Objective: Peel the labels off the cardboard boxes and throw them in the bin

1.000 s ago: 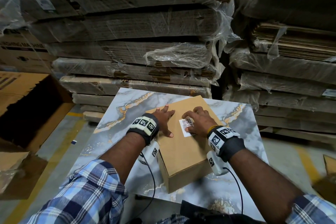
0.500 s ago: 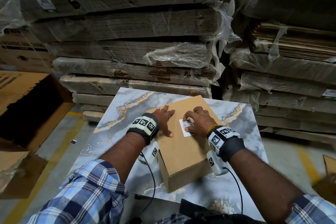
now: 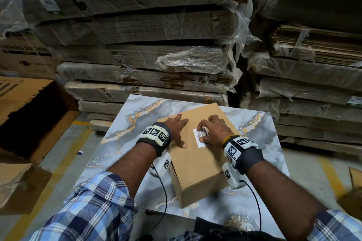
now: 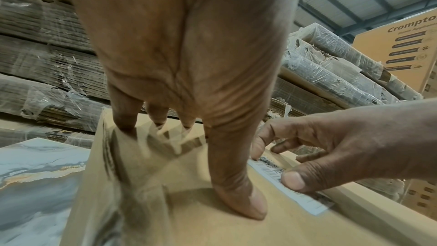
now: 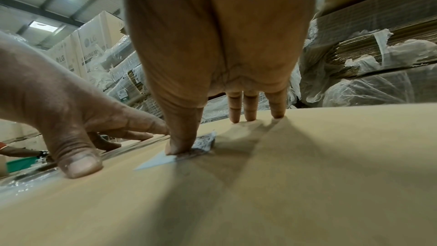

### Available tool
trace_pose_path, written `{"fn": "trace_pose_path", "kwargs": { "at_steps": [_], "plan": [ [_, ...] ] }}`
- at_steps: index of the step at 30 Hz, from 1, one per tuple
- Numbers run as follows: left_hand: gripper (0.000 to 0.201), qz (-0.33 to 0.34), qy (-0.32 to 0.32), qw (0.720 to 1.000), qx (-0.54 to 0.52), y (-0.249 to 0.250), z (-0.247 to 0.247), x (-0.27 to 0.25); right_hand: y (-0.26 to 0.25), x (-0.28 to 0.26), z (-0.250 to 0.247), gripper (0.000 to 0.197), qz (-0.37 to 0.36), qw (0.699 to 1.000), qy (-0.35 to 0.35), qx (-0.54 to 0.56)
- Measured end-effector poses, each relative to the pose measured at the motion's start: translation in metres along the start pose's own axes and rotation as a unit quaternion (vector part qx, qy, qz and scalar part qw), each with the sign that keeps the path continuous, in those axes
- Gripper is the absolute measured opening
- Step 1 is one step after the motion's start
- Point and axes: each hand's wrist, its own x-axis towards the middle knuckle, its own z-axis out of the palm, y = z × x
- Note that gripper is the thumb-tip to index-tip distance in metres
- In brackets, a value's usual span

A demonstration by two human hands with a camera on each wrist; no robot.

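A brown cardboard box (image 3: 195, 166) lies on a marble-patterned tabletop (image 3: 125, 143). A white barcode label (image 3: 200, 140) is stuck on the box's top. My left hand (image 3: 176, 131) lies flat on the top to the left of the label, fingers straight, pressing down. My right hand (image 3: 213, 133) is curled over the label. Its thumb (image 4: 293, 180) presses on the label (image 4: 307, 203) and its index fingertip picks at the far corner. In the right wrist view that far end of the label (image 5: 205, 139) curls up off the cardboard. The other right fingers rest on the box.
Tall stacks of shrink-wrapped flattened cardboard (image 3: 137, 55) stand right behind the table, and more (image 3: 313, 64) are at the right. A large open cardboard box (image 3: 29, 113) stands on the floor to the left. Grey floor with yellow lines surrounds the table.
My right fingertips have curled in a little more on the label's far edge. The left hand and the box have not moved.
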Motion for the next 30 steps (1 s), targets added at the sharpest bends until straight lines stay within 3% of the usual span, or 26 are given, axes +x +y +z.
{"fn": "trace_pose_path", "kwargs": {
  "at_steps": [5,10,14,19,23,30],
  "plan": [
    [0.115,-0.001,-0.001,1.000,-0.002,0.000,0.000,0.000,0.000,0.000,0.000,0.050,-0.002,1.000,-0.003,-0.004],
    [0.117,-0.001,-0.001,1.000,0.002,-0.002,0.001,0.003,0.000,0.000,-0.001,0.043,-0.002,1.000,-0.004,0.002],
    [0.119,-0.001,-0.001,1.000,0.004,-0.004,0.002,0.006,0.001,0.000,-0.001,0.051,-0.005,1.000,-0.007,-0.004],
    [0.119,0.001,0.001,1.000,0.001,-0.004,0.002,0.006,0.000,0.000,-0.001,0.041,-0.002,1.000,-0.002,-0.003],
    [0.119,0.001,-0.001,1.000,0.002,-0.004,0.002,0.007,0.000,-0.001,-0.001,0.050,-0.006,1.000,-0.005,-0.010],
    [0.120,-0.002,-0.002,1.000,-0.001,-0.007,0.004,0.010,0.000,0.000,0.000,0.047,-0.008,1.000,-0.002,-0.009]
  ]
}}
